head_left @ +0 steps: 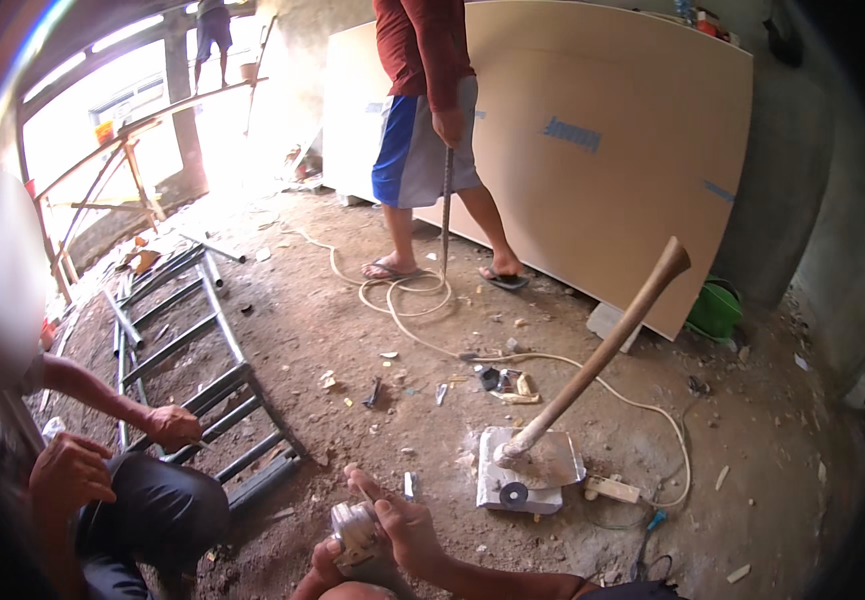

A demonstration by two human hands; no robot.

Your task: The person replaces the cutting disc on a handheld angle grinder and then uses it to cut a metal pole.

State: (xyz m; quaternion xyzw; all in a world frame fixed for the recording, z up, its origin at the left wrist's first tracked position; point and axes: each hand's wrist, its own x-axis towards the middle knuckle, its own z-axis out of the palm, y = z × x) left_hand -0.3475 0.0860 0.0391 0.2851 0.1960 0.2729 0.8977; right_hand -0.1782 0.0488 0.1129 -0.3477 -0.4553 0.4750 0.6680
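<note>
Low in the head view, my left hand (323,565) is closed around the lower side of an angle grinder (353,530), whose silvery metal head shows. My right hand (407,528) presses against the other side of that head, fingers curled, with one reaching past its top. Anything small between those fingers is hidden. To the right, a small dark disc (513,494) lies on a whitish block (546,494). A long wooden handle (602,350) slants up from that block.
A crouching person's hand (174,427) rests by a dark metal ladder-like frame (187,340) at left. Another person (430,100) stands holding a rod (446,215) before a large board (592,130). A pale cord (552,357) runs across the dirt to an extension socket (612,490).
</note>
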